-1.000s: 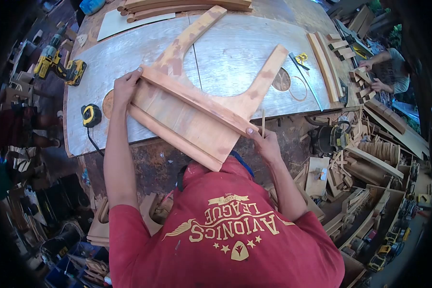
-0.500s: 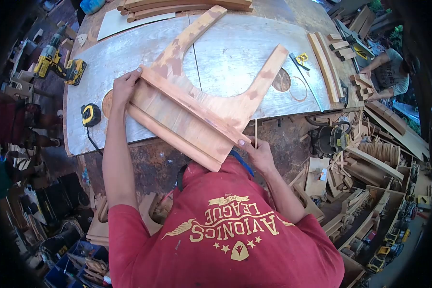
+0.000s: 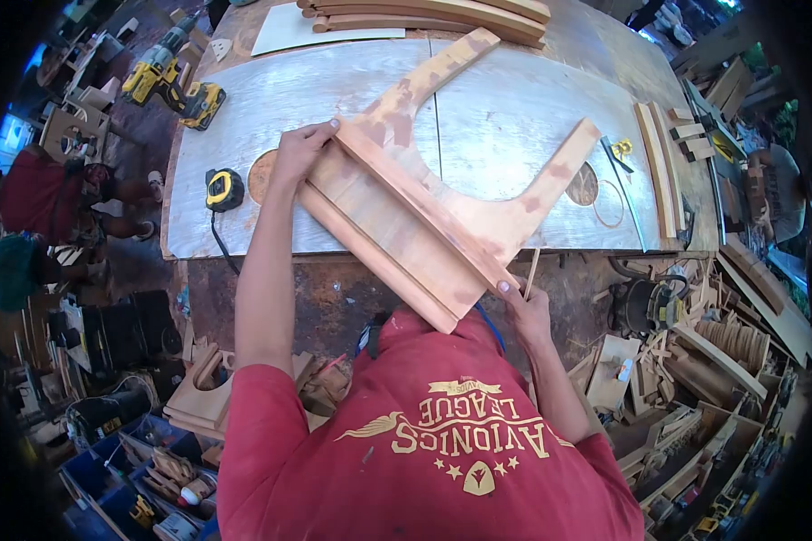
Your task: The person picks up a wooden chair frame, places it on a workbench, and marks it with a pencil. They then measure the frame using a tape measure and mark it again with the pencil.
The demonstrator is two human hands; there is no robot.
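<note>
While the right hand (image 3: 528, 314) was clamped on the near end of the wooden frame (image 3: 390, 213), a thin stick (image 3: 534, 267) projected beside its thumb. Wooden frame: slanted between both hands' fingers, its open curved side beyond them. Left hand (image 3: 301, 157): clamped on the far corner. Tape measure (image 3: 225, 189) sat left of the left fingers; yellow drill (image 3: 170, 88) lay farther off, beyond them to the left.

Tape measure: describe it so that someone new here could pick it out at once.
On the big pale panel, find the round hole nearest the left hand. The tape measure sits just left of it: a squat black case with a yellow face and dark strap, unlike the long, pistol-gripped drill farther up.
</note>
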